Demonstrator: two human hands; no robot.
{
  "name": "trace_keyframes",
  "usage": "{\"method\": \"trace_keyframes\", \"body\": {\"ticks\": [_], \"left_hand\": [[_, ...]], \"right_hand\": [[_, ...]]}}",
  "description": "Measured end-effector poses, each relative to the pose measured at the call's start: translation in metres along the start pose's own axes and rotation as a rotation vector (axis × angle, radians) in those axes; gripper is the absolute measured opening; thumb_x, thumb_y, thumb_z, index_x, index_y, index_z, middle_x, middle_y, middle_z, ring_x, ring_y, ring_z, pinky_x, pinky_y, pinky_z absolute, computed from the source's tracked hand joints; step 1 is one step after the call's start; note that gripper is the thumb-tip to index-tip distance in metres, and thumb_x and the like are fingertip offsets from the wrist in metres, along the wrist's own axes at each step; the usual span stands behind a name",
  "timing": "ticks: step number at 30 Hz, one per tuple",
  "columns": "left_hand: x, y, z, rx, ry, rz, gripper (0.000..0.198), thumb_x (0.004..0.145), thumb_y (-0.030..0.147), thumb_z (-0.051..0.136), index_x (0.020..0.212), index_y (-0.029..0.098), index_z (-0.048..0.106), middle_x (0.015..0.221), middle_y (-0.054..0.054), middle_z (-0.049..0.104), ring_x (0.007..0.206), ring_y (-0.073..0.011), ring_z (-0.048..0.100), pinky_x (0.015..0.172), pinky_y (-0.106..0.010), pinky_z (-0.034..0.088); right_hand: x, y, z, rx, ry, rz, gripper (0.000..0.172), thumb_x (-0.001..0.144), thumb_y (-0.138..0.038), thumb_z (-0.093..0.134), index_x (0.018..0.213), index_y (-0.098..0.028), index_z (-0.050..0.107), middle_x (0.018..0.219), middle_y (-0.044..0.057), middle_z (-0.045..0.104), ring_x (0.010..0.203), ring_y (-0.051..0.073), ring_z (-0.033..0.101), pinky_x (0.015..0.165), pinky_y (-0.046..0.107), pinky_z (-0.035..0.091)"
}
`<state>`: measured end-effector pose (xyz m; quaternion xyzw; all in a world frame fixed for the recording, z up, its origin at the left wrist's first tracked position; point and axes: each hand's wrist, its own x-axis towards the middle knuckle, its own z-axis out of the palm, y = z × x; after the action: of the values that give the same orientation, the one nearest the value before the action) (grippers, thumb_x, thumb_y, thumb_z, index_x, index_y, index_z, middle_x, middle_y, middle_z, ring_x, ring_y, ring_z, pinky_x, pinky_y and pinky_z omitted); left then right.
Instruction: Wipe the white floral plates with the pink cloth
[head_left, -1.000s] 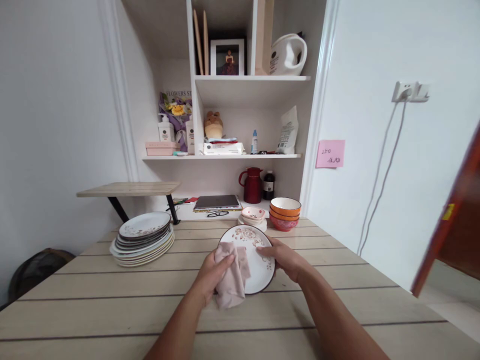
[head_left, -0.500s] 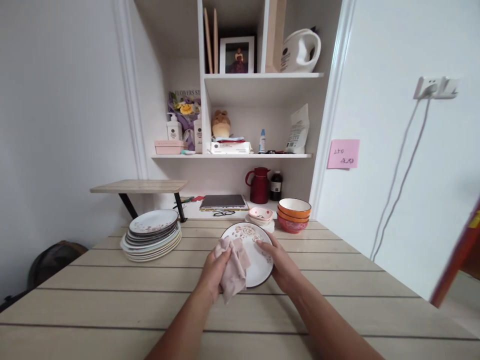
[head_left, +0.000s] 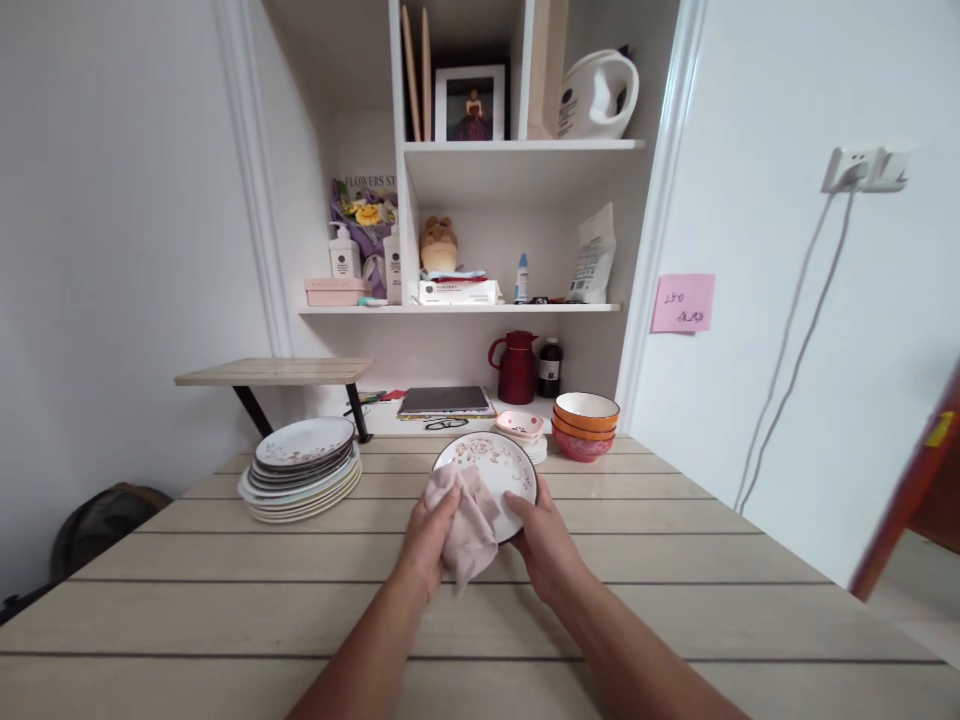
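Note:
A white plate (head_left: 495, 468) with a dark rim and a brown floral print is held tilted above the table in front of me. My right hand (head_left: 546, 540) grips its lower right edge, thumb on the upper face and fingers underneath. My left hand (head_left: 429, 540) is closed on a pinkish cloth (head_left: 469, 535), which lies against the plate's left side and hangs below its rim. Whether the left fingers also touch the plate is hidden by the cloth.
A stack of several plates (head_left: 304, 470) stands at the left by a small raised shelf (head_left: 274, 372). Behind the held plate are small pink-and-white dishes (head_left: 521, 428) and stacked orange and red bowls (head_left: 585, 428). Farther back are a laptop (head_left: 444, 400), glasses (head_left: 447, 424) and a red jug (head_left: 517, 368).
The plate has turned in my hands and shifted slightly left and up. My right hand has slid from its right side to its lower right edge. The cloth stays in my left hand.

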<state>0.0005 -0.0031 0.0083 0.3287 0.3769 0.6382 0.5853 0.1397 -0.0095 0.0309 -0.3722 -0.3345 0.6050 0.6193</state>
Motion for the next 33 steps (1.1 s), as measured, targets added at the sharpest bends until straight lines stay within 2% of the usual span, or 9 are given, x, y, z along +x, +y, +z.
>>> {"method": "trace_keyframes", "body": {"ticks": [3, 7, 10, 16, 20, 23, 28, 33], "left_hand": [[0.0, -0.002, 0.0, 0.056, -0.015, -0.003, 0.062, 0.061, 0.041, 0.085, 0.115, 0.016, 0.065, 0.099, -0.013, 0.075, 0.09, -0.0277, 0.071, 0.081, -0.035, 0.056], [-0.001, -0.003, -0.001, 0.141, -0.005, -0.007, 0.056, 0.063, 0.043, 0.084, 0.11, 0.016, 0.067, 0.102, -0.014, 0.075, 0.089, -0.0279, 0.071, 0.075, -0.034, 0.057], [-0.004, -0.001, -0.001, 0.169, -0.047, -0.02, 0.053, 0.064, 0.041, 0.084, 0.108, 0.016, 0.068, 0.103, -0.014, 0.075, 0.089, -0.0276, 0.071, 0.073, -0.032, 0.057], [-0.01, 0.004, 0.001, 0.23, -0.127, -0.047, 0.051, 0.062, 0.038, 0.085, 0.104, 0.013, 0.07, 0.102, -0.015, 0.075, 0.085, -0.025, 0.072, 0.075, -0.03, 0.055], [-0.013, 0.007, 0.001, 0.302, -0.19, -0.069, 0.048, 0.064, 0.039, 0.084, 0.102, 0.013, 0.072, 0.104, -0.015, 0.075, 0.087, -0.0251, 0.072, 0.075, -0.03, 0.056], [-0.013, 0.008, 0.002, 0.271, -0.173, -0.089, 0.047, 0.064, 0.04, 0.083, 0.101, 0.013, 0.072, 0.099, -0.015, 0.075, 0.085, -0.026, 0.072, 0.074, -0.031, 0.056], [-0.008, 0.005, 0.001, 0.118, -0.079, -0.064, 0.051, 0.065, 0.044, 0.082, 0.103, 0.012, 0.07, 0.091, -0.015, 0.076, 0.084, -0.0283, 0.072, 0.074, -0.036, 0.057], [-0.002, -0.002, -0.004, 0.117, -0.046, -0.051, 0.055, 0.064, 0.046, 0.082, 0.105, 0.012, 0.07, 0.093, -0.015, 0.076, 0.085, -0.029, 0.072, 0.076, -0.038, 0.057]], "right_hand": [[0.009, -0.003, -0.007, -0.037, 0.039, 0.023, 0.067, 0.067, -0.022, 0.065, 0.132, -0.029, 0.05, 0.119, 0.008, 0.068, 0.092, 0.026, 0.067, 0.068, 0.035, 0.054], [0.016, -0.018, -0.016, -0.156, -0.053, -0.092, 0.062, 0.065, -0.021, 0.066, 0.127, -0.025, 0.057, 0.114, 0.006, 0.071, 0.095, 0.027, 0.067, 0.076, 0.037, 0.054], [0.018, -0.033, -0.024, -0.23, -0.134, -0.132, 0.059, 0.064, -0.02, 0.067, 0.123, -0.024, 0.06, 0.112, 0.005, 0.072, 0.095, 0.027, 0.067, 0.08, 0.038, 0.052], [0.02, -0.061, -0.044, -0.372, -0.265, -0.007, 0.057, 0.061, -0.017, 0.066, 0.118, -0.026, 0.066, 0.102, 0.003, 0.075, 0.085, 0.027, 0.068, 0.073, 0.037, 0.051], [0.02, -0.067, -0.051, -0.382, -0.331, 0.056, 0.059, 0.061, -0.016, 0.066, 0.118, -0.027, 0.066, 0.102, 0.003, 0.076, 0.083, 0.026, 0.068, 0.071, 0.036, 0.051], [0.019, -0.062, -0.048, -0.369, -0.308, 0.065, 0.06, 0.062, -0.017, 0.066, 0.121, -0.026, 0.064, 0.101, 0.005, 0.075, 0.083, 0.027, 0.069, 0.07, 0.036, 0.051], [0.013, -0.042, -0.028, -0.216, -0.228, 0.006, 0.066, 0.068, -0.026, 0.066, 0.133, -0.029, 0.054, 0.106, 0.005, 0.074, 0.087, 0.026, 0.069, 0.073, 0.037, 0.052], [0.016, -0.025, -0.019, -0.088, -0.058, 0.011, 0.071, 0.066, -0.029, 0.068, 0.135, -0.025, 0.05, 0.102, 0.007, 0.074, 0.084, 0.028, 0.069, 0.07, 0.037, 0.053]]}}
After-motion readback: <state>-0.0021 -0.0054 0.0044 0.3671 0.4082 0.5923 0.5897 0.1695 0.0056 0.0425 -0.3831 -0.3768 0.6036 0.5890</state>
